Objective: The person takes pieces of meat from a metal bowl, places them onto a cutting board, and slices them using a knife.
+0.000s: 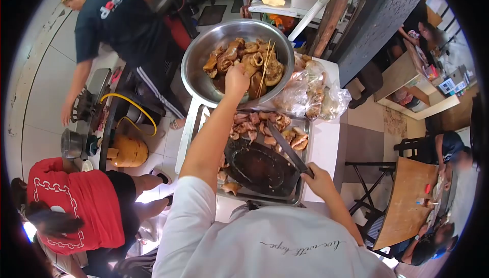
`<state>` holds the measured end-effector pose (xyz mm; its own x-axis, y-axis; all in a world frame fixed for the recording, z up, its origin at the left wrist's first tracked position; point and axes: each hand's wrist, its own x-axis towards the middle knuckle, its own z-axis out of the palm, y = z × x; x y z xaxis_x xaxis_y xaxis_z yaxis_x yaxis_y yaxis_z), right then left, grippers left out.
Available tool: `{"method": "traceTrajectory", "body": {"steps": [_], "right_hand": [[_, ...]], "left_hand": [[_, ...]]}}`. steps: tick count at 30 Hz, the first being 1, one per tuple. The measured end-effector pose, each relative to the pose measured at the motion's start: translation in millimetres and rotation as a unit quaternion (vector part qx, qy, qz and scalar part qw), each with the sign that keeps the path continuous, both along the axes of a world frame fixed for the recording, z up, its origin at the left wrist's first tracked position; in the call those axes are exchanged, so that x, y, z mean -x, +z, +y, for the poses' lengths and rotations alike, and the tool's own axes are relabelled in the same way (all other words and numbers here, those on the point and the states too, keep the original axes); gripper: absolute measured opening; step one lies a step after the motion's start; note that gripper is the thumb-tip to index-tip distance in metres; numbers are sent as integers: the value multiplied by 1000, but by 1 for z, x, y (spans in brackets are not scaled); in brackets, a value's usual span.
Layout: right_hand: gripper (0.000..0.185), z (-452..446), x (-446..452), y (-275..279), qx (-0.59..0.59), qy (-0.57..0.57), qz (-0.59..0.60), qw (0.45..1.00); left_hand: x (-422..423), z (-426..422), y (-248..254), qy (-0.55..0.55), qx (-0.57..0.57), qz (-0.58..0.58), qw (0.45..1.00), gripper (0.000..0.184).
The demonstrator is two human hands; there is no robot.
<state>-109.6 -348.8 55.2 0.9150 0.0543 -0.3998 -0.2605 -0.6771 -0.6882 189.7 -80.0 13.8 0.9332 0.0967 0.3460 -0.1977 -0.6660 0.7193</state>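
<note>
My left hand [237,78] reaches into a large steel bowl [189,77] of brown cooked meat [229,56]. Its fingers are curled against a piece of meat, their tips partly hidden. Thin wooden skewers [265,69] lie on the meat at the right. My right hand [320,178] grips the dark handle of a knife [286,145], whose blade slants over a metal tray [304,189] toward the cut meat [249,125] along the tray's far side. A dark, wet oval board [262,166] lies in the tray.
Clear plastic bags [316,94] with food lie right of the bowl on the white table [326,148]. A grey post [379,23] rises at the back right. People work at left, near a yellow gas cylinder [128,150]; others sit at a wooden table [407,191].
</note>
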Motion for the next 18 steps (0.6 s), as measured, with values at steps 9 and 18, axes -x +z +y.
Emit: {"method": "traceTrajectory", "body": {"steps": [9,18], "right_hand": [[30,8,34,16,8,-79,34,996],[30,4,35,16,-10,-105,26,994]], "left_hand": [[-85,-42,-11,122,-67,238,961,58],[-57,-10,22,58,150,46,986,46]]}}
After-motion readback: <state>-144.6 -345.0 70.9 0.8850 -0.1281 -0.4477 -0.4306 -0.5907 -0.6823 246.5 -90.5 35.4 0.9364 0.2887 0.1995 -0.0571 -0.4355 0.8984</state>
